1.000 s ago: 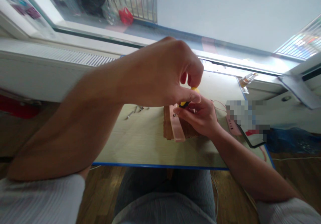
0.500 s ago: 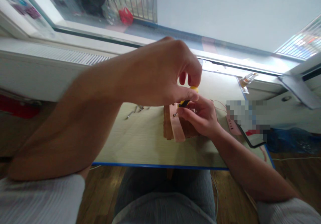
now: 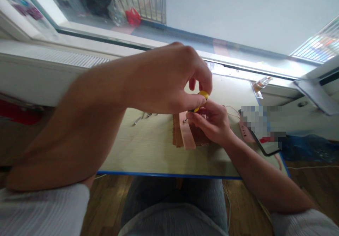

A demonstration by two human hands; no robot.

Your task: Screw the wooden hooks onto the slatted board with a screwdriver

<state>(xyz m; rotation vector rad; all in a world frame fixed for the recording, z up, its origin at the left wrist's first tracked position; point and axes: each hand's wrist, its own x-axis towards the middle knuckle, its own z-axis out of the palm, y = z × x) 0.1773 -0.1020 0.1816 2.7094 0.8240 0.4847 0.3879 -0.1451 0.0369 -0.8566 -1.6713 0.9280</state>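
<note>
My left hand [image 3: 169,82] reaches across from the left, thumb and fingers pinched on the top of a yellow and black screwdriver [image 3: 203,94]. Lower down, the fingers of my right hand [image 3: 217,123] are closed around the screwdriver near its shaft. The tool leans, its metal end meeting a small screw [image 3: 184,121] on a pale pink strip [image 3: 189,139]. Beneath the strip lies a brown, rough-edged piece [image 3: 178,135], partly covered by my right hand. I cannot make out its material.
Small metal parts [image 3: 139,119] lie on the table [image 3: 148,151] left of the brown piece. To the right are a pink power strip [image 3: 246,132] and a dark-edged, blurred-out device [image 3: 268,149]. A clear bottle [image 3: 262,83] lies by the window sill.
My left hand has shifted slightly left and down, and the screwdriver handle shows more yellow, as if turned a little. My right hand, the strip and the brown piece stay in place.
</note>
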